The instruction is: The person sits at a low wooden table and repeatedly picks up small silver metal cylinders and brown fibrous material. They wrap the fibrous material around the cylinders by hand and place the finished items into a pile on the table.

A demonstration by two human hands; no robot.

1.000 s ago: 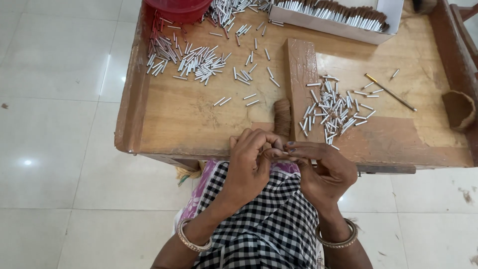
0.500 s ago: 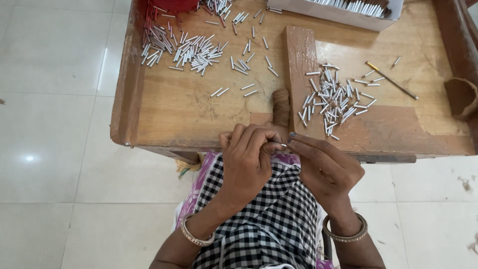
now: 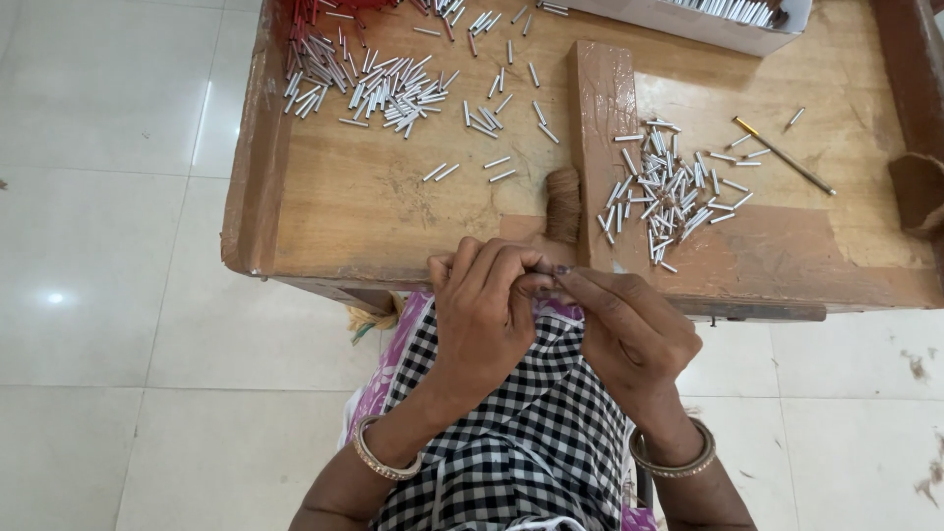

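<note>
left hand (image 3: 487, 315) + right hand (image 3: 629, 329) together over lap at near edge of wooden counter (image 3: 364, 211), fingertips pinched on tiny item between them, too small to identify; brown thread spool (image 3: 563, 204) just beyond fingers; loose white tubes pile (image 3: 664, 192) right of spool, second pile (image 3: 369, 84) far left; thin stick (image 3: 784, 155) right

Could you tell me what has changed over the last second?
Hardly anything: the left hand and right hand stay pressed together at the wooden table edge, fingertips pinching something too small to identify. The white tube piles and brown thread spool lie unmoved; only the camera shifted.
</note>
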